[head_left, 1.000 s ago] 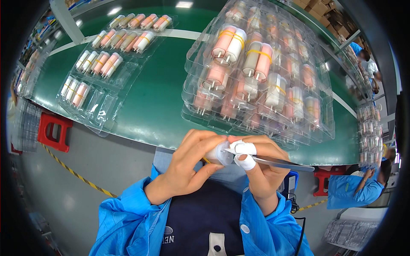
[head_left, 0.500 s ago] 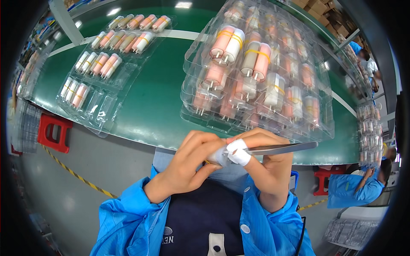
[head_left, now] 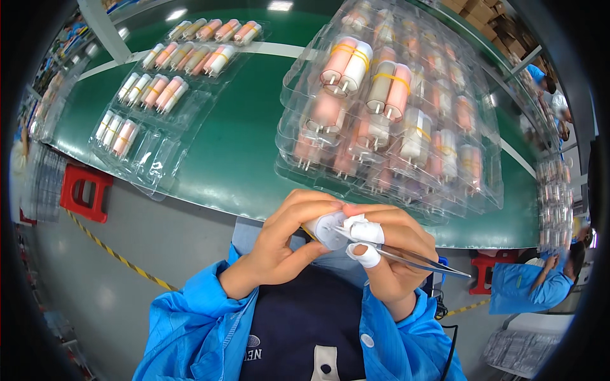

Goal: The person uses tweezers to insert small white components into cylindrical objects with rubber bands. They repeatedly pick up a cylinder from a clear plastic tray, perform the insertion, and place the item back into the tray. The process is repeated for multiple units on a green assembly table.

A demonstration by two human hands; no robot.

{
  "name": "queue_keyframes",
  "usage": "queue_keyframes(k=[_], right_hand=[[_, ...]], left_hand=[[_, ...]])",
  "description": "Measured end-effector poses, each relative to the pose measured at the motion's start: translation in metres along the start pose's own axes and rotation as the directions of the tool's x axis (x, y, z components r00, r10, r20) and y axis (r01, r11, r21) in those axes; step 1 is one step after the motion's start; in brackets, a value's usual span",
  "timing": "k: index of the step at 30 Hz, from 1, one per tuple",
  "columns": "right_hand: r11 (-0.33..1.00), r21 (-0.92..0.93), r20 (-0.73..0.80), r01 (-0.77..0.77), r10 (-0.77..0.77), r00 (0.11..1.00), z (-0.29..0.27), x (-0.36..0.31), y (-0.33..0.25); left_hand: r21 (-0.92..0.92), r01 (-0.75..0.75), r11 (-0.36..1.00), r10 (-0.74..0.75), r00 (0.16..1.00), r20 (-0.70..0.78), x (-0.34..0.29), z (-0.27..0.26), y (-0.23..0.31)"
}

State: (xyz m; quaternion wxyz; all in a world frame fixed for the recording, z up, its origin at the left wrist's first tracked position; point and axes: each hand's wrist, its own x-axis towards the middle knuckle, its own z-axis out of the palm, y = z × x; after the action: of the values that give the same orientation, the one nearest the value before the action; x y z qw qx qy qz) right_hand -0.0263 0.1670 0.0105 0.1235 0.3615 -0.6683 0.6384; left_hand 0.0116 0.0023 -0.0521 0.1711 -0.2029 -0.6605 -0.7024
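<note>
My left hand (head_left: 279, 244) is wrapped round a white cylinder (head_left: 328, 231), whose round end face is turned toward my right hand. A bit of yellow shows at the cylinder's lower left, by my left thumb. White tape covers the thumb and a finger of my right hand (head_left: 401, 251), which grips metal tweezers (head_left: 438, 265). The tweezers' tips meet the cylinder's end face, and their back end points to the lower right. What exactly the tips touch is too small to tell.
Clear plastic trays (head_left: 149, 174) at the left hold pink, white and grey cylinders (head_left: 154, 90) bound with yellow bands. At the right rises a stack of filled clear trays (head_left: 387, 140). Both stand on a green table (head_left: 248, 127). Red stools (head_left: 86, 192) and a co-worker's blue sleeve (head_left: 540, 286) lie beyond.
My right thumb has dropped away from the taped finger, and the tweezers now slant down to the right. More of the cylinder's end face shows.
</note>
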Motion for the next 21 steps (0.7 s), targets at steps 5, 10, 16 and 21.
queue_keyframes(k=[5,10,16,21], right_hand=[[0.999,-0.038,0.018,0.01,-0.01,1.0,-0.0005,0.0006,0.0],[0.998,-0.058,0.025,0.01,-0.008,1.0,0.0003,0.0007,0.0008],[0.998,-0.056,0.029,0.006,-0.004,1.0,0.0005,0.002,0.0013],[0.998,-0.036,0.018,0.057,-0.057,0.998,0.0,0.0006,0.0043]], left_hand=[[0.037,0.006,0.999,-0.005,1.0,-0.015,0.0008,0.0011,0.0037],[0.103,-0.011,0.995,0.012,1.0,-0.013,0.0022,0.0004,0.0054],[0.177,-0.022,0.984,0.022,1.0,0.001,0.0028,-0.0024,0.0068],[0.192,-0.069,0.979,0.068,0.998,0.014,0.0055,-0.0027,0.0075]])
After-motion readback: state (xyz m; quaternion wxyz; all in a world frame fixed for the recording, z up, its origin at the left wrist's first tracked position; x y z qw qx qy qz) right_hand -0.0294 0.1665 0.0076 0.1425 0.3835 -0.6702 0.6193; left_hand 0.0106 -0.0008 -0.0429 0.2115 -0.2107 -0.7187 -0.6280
